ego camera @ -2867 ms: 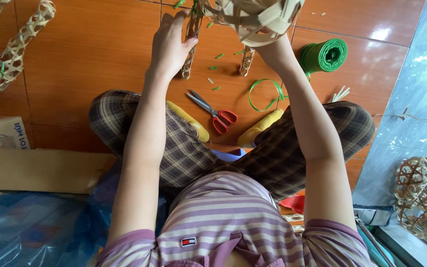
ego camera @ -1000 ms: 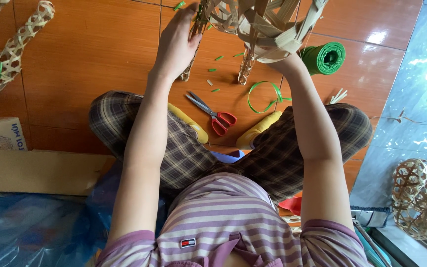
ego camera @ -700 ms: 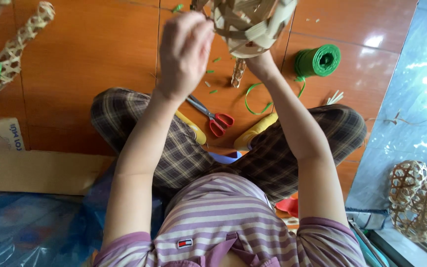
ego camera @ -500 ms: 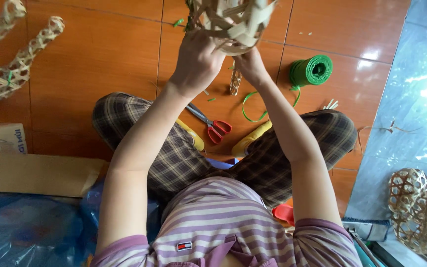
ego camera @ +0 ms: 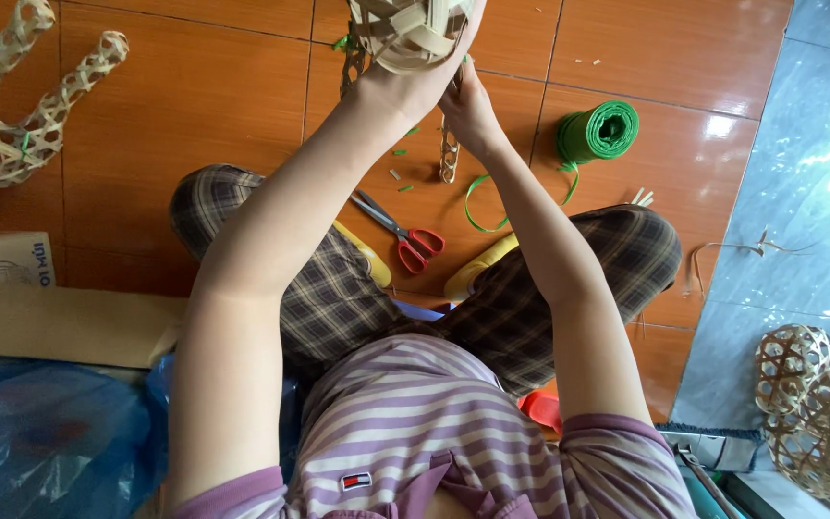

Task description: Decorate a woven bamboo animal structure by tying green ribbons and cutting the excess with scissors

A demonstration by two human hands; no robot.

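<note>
Here we grip a woven bamboo piece with our left hand and right hand, both closed on it, above the red-handled scissors; a green strap roll lies right of them.

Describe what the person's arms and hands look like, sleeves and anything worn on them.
Both arms are bare from the short sleeves down. The sleeves belong to a shirt striped in purple and pale bands, ending above the elbows with a darker purple hem. No gloves, watch or bracelets show on the left hand or the right hand. Whether the fingers carry rings cannot be told.
</note>
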